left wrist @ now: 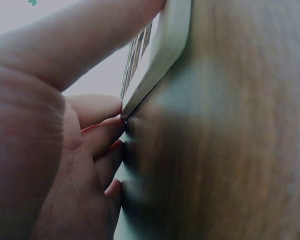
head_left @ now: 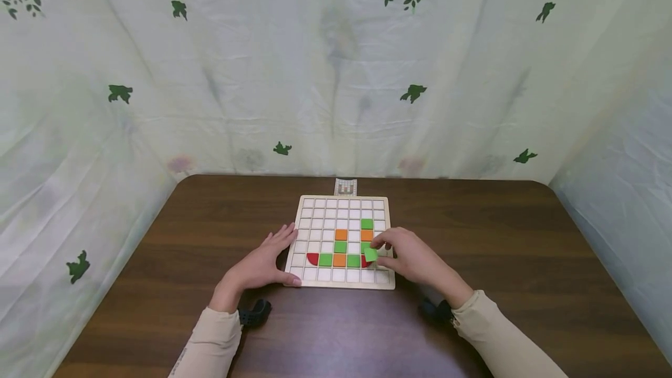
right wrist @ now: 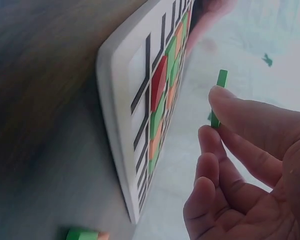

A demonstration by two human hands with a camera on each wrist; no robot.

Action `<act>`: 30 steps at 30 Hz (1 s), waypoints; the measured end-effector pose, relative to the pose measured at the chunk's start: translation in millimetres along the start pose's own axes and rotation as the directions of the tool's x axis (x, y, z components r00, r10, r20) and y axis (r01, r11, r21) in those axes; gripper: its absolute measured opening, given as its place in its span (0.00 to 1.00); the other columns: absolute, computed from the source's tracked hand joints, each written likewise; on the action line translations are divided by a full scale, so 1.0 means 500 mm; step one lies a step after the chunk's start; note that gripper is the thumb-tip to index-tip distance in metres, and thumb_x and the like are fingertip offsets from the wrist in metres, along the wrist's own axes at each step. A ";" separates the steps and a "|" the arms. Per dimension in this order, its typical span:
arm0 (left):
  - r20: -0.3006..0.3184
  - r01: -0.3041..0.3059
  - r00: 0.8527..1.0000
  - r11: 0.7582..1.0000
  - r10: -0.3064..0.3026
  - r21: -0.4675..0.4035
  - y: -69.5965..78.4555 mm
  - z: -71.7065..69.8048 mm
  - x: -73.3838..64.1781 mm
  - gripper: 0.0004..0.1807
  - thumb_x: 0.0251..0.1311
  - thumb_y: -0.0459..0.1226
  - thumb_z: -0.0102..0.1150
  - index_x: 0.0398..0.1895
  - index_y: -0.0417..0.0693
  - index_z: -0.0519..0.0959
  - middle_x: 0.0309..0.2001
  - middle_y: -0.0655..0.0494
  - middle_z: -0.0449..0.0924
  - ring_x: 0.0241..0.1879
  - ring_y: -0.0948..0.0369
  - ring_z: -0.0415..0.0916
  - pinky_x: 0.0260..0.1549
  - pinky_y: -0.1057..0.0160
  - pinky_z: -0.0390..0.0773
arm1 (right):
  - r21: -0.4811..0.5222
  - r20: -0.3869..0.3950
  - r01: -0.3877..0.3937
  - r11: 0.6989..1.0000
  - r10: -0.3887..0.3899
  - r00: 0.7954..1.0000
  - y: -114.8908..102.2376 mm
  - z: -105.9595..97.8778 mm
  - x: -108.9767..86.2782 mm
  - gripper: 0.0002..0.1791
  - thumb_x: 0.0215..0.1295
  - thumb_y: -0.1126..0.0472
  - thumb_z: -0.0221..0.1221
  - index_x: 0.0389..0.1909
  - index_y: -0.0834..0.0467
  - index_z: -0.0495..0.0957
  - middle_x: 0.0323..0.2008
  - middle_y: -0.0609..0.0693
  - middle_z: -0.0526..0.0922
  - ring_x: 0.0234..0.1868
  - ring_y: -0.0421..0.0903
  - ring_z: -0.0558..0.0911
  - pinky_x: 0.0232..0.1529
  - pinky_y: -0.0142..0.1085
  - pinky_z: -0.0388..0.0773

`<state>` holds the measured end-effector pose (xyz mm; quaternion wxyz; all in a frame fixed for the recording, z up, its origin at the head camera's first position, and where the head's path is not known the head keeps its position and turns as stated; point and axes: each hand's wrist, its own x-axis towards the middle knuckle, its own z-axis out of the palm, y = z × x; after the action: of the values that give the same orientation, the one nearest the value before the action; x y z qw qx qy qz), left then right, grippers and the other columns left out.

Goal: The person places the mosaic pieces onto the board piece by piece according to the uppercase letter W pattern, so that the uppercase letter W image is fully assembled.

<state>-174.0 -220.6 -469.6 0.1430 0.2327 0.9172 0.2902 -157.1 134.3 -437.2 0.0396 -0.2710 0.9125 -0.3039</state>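
A white gridded board (head_left: 315,221) with a pale wooden rim lies on the table. Between thumb and fingers of my right hand (head_left: 415,256) is a green square tile (head_left: 370,255), held over the board's right side; in the right wrist view the tile (right wrist: 222,79) appears edge-on, off the surface. My left hand (head_left: 262,262) rests at the board's left edge, thumb on the near corner, fingers extended along the side. Green tiles (head_left: 325,259), orange tiles (head_left: 341,234) and a red quarter-round tile (head_left: 312,259) sit in grid squares. The raised tile partly covers another red tile (head_left: 364,262).
A small printed card (head_left: 345,187) lies behind the board. Green and orange pieces (right wrist: 82,234) lie on the table beyond the board's side in the right wrist view. The brown table (head_left: 472,214) meets a pale leaf-patterned curtain (head_left: 294,74) at the back.
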 end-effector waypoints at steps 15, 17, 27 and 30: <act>0.008 0.004 1.000 1.000 -0.004 -0.008 -0.003 0.001 0.004 0.64 0.46 0.58 0.77 0.80 0.39 0.51 0.81 0.47 0.42 0.79 0.48 0.37 0.76 0.44 0.40 | 0.023 0.003 -0.014 1.000 0.014 1.000 -0.037 0.033 0.053 0.12 0.59 0.61 0.72 0.43 0.55 0.85 0.40 0.44 0.85 0.41 0.47 0.81 0.43 0.39 0.79; 0.004 -0.001 1.000 1.000 0.001 -0.008 -0.004 0.002 0.004 0.64 0.46 0.58 0.77 0.79 0.39 0.52 0.81 0.47 0.42 0.79 0.48 0.37 0.75 0.43 0.40 | 0.027 0.002 -0.010 1.000 0.009 1.000 -0.040 0.037 0.058 0.12 0.60 0.60 0.71 0.44 0.55 0.85 0.41 0.44 0.85 0.41 0.47 0.81 0.43 0.39 0.80; 0.003 0.003 1.000 1.000 -0.003 -0.014 -0.005 0.001 0.006 0.65 0.45 0.59 0.77 0.79 0.39 0.52 0.81 0.47 0.42 0.79 0.48 0.37 0.76 0.43 0.40 | 0.068 -0.004 0.003 0.998 -0.003 1.000 -0.053 0.061 0.088 0.12 0.61 0.60 0.70 0.45 0.56 0.86 0.41 0.44 0.85 0.41 0.45 0.79 0.43 0.39 0.79; 0.002 0.001 1.000 1.000 -0.001 -0.013 -0.006 0.002 0.007 0.65 0.45 0.59 0.76 0.79 0.39 0.52 0.81 0.48 0.42 0.79 0.49 0.37 0.76 0.44 0.40 | 0.063 -0.002 -0.010 0.998 0.010 1.000 -0.060 0.068 0.098 0.12 0.61 0.60 0.70 0.45 0.56 0.86 0.41 0.44 0.86 0.41 0.45 0.80 0.44 0.38 0.79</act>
<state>-177.8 -220.5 -472.6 0.1457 0.2318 0.9152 0.2956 -176.7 70.8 -443.0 0.0487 -0.2646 0.9039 -0.3327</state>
